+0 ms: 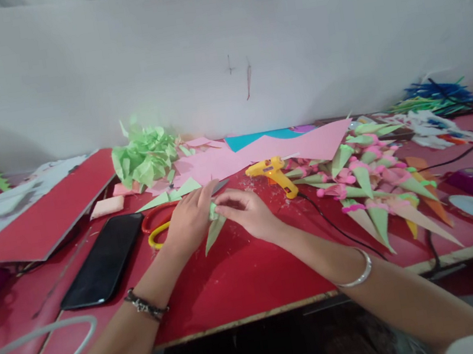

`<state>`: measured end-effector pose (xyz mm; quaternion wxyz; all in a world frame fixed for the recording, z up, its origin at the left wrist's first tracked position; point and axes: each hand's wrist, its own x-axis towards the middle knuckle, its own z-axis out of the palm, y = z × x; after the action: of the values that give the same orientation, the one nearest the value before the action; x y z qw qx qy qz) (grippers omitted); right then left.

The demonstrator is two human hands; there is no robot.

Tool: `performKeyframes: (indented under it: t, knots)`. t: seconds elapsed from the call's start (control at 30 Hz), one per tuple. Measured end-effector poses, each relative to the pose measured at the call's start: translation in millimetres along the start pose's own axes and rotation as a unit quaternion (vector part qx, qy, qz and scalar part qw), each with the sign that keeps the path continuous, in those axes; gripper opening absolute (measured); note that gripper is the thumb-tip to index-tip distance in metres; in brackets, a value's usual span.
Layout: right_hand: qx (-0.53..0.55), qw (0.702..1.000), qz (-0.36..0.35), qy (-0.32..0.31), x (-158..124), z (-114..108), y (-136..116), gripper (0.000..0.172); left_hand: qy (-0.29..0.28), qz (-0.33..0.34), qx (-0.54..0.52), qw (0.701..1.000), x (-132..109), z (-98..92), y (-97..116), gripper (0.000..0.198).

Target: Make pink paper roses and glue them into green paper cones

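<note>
A small light-green paper cone [214, 235] points down toward me between my hands, with a crinkled pale-green piece [212, 210] at its wide top. My left hand [187, 220] holds the cone from the left, its fingers closed around the top and partly hiding it. Thumb and fingertips of my right hand [249, 215] pinch at the crinkled piece from the right. Scissors with red and yellow handles [156, 237] lie under and beside my left hand, their blade tip showing beyond it. Just behind my right hand rests a yellow glue gun [274, 175].
Many finished paper cones in green and pink [368, 174] are heaped at the right. A black phone [104, 261] and a red board [51, 209] lie left. Green crumpled paper [146, 155] and pink sheets [286, 148] are behind. The glue gun's cord [344, 230] crosses the red table [253, 282].
</note>
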<state>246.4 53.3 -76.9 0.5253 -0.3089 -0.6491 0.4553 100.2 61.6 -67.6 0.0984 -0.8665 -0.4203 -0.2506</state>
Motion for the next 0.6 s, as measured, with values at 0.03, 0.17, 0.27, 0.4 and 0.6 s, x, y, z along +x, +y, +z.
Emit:
performKeyframes:
  t: [0.03,0.17,0.27,0.4,0.6]
  knots:
    - [0.029,0.999,0.019,-0.007,0.2,-0.2,0.4,0.009,-0.002,-0.003,-0.002,1.000,0.5,-0.5,-0.7,0.041]
    - [0.159,0.984,0.080,-0.030,1.5,-3.7,2.0,0.013,-0.004,-0.033,-0.001,0.999,3.1,-1.5,-8.1,0.045]
    - [0.248,0.964,0.099,-0.018,3.9,-8.1,1.3,0.013,0.006,-0.086,0.024,0.996,2.7,-1.1,-22.3,0.047]
    - [0.256,0.961,0.100,0.019,6.9,-11.8,2.0,0.021,0.009,-0.176,0.098,0.980,-4.0,-0.9,-44.8,0.046]
    - [0.174,0.977,0.117,0.033,4.3,-10.5,4.5,0.028,0.008,-0.107,0.064,0.992,-3.7,0.0,-40.3,0.039]
